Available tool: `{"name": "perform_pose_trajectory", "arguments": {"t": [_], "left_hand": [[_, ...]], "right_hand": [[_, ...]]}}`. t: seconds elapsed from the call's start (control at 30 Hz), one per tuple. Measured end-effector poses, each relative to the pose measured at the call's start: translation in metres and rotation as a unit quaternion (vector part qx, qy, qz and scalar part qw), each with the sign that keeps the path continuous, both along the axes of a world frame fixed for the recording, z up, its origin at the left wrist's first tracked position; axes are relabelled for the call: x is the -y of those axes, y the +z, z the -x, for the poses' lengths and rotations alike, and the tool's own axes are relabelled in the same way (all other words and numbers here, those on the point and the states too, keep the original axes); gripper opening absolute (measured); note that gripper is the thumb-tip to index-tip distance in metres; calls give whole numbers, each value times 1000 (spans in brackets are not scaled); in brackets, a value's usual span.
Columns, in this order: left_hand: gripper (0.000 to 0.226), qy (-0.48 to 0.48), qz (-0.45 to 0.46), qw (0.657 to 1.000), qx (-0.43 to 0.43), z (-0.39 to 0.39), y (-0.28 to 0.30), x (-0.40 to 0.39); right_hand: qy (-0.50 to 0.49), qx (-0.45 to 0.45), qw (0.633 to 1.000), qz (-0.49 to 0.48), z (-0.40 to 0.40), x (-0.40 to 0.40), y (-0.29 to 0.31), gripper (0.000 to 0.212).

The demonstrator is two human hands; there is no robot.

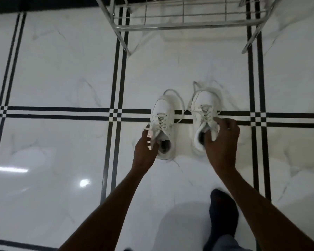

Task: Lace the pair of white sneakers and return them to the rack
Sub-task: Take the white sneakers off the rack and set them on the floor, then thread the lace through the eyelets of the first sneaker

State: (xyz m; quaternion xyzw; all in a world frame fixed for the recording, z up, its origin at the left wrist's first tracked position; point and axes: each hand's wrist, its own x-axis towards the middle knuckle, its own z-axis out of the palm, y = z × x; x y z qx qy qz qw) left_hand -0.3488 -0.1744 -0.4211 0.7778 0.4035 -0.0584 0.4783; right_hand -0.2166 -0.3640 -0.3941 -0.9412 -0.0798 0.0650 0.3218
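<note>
Two white sneakers stand side by side on the tiled floor, toes pointing away from me, laces threaded and loose ends trailing around the toes. My left hand (145,147) grips the collar of the left sneaker (163,113) at its left side. My right hand (222,140) holds the right sneaker (203,105), thumb inside the opening and fingers over the tongue and right side. The metal rack (187,27) stands beyond the shoes at the top of the view, its lower wire shelf bare.
The floor (62,69) is glossy white marble tile with black double stripes crossing under the shoes. My foot in a dark sock (222,214) stands on the floor below my right arm. The rack's legs (124,44) rest on the floor ahead.
</note>
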Motion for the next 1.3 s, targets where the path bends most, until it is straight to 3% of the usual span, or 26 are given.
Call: {"name": "perform_pose_trajectory", "arguments": {"t": [0.1,0.2,0.3,0.43,0.6,0.77,0.9,1.13,1.2,1.3], "left_hand": [[71,32,14,998,57,3,8,-7],[52,-1,56,993,106,-3,19,-8],[39,-17,77,984,161,-6,20,-5],[40,62,92,973,205,-4,9,-7],[58,104,87,960,243,-9,-5,-12],[50,92,66,946,305,-23,-17,-30],[49,89,57,922,372,-43,13,-52],[44,141,14,909,392,-21,36,-95],[34,143,20,925,352,-19,28,-100],[43,123,96,962,225,-19,9,-84]], "right_hand": [[85,-11,996,-41,17,-31,8,15],[129,-167,977,-32,20,-64,-12,37],[134,-234,962,-53,17,-86,-33,47],[168,-194,965,-58,17,-87,-53,55],[182,-65,980,-46,24,-80,-66,48],[174,-29,982,-69,28,-85,-66,44],[196,-13,978,-67,29,-92,-61,36],[182,-81,978,-65,33,-95,-60,53],[184,-93,975,-82,27,-99,-65,52],[143,-160,965,-150,19,-104,-64,46]]}}
